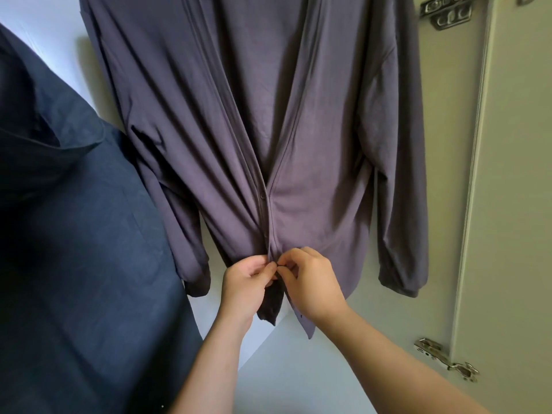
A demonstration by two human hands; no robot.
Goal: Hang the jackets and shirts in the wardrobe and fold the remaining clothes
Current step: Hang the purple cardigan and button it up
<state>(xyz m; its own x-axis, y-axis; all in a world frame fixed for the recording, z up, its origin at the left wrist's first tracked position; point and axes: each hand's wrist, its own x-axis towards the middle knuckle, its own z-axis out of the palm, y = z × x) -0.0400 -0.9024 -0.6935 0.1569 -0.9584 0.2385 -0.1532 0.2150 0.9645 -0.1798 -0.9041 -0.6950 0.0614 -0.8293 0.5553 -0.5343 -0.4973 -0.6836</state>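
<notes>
A purple-grey button-front shirt [313, 144] hangs inside the wardrobe, its long sleeves dangling at both sides. Its front is open at the top and joined lower down, with two small buttons showing on the placket. My left hand [245, 288] pinches the left edge of the placket near the hem. My right hand [310, 282] pinches the right edge right beside it, fingertips of both hands meeting at the same spot. The hanger itself is out of view above.
A dark blue garment [74, 234] hangs close on the left and fills that side. The pale wardrobe door [507, 204] stands open on the right, with metal hinges [445, 358] at top and bottom. White wardrobe panels lie behind and below the shirt.
</notes>
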